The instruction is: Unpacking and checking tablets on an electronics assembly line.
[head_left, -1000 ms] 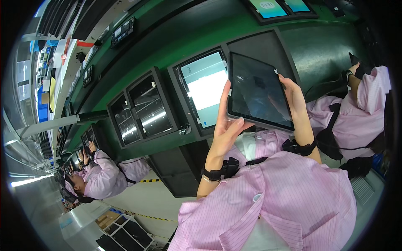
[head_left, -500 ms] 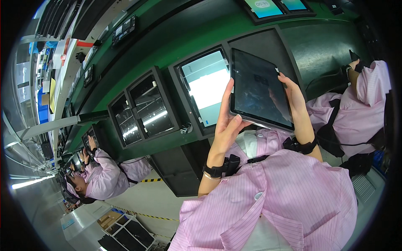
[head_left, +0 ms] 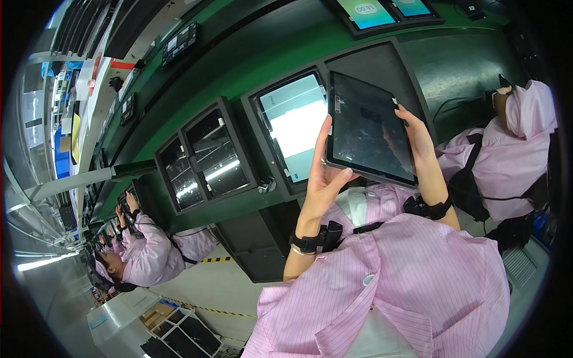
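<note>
A tablet with a dark screen is held up and tilted between my two hands. My left hand grips its left edge and near-left corner, with the thumb along the near edge. On the right side, my right hand is closed round the edge, and its other fingers are partly hidden behind the tablet. Beneath and to the left lies a second tablet with a lit, mostly white screen, set in a black two-bay tray. The tray's right bay is partly covered by the held tablet.
Left of it, another black tray holds two dark tablets. At the far edge stands a tray with two lit tablets. Co-workers in pink sit at left and right. A metal arm reaches in from the left.
The held tablet has shifted very slightly, its tilt nearly the same. The right co-worker's arm has moved a little. My grip is unchanged.
</note>
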`<state>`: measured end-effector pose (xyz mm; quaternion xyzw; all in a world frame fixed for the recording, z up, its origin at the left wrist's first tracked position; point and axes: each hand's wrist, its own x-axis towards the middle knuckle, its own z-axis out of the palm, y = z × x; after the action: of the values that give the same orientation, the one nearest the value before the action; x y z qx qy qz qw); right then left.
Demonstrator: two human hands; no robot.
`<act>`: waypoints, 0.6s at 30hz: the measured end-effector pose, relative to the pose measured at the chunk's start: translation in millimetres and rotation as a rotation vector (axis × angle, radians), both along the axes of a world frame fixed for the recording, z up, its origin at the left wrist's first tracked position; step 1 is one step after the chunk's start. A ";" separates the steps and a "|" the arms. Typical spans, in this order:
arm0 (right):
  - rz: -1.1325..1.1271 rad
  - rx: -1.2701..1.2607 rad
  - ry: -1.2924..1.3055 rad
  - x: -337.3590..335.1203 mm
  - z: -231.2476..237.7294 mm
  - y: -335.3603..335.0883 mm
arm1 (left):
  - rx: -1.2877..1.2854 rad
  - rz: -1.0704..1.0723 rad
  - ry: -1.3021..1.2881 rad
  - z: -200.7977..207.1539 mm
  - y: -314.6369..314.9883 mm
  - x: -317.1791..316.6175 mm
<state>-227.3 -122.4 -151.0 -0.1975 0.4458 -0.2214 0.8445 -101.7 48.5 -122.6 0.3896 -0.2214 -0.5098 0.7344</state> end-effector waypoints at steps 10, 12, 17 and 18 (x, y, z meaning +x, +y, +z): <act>0.026 -0.018 -0.002 -4.4 -7.9 -2.7 | -0.079 0.004 0.560 11.7 2.9 2.0; 0.019 -0.023 -0.015 -3.8 -10.2 -2.0 | 0.014 -0.017 0.419 13.6 5.1 4.6; -0.001 -0.051 0.063 -3.7 -13.3 0.4 | 0.048 -0.035 0.470 13.7 8.9 7.3; -0.001 -0.052 0.062 -4.1 -13.1 0.3 | 0.024 -0.036 0.489 13.8 9.3 6.6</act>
<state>-231.5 -122.1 -164.1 -0.2259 0.4658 -0.2274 0.8248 -95.1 57.8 -108.9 0.2594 -0.0378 -0.6045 0.7522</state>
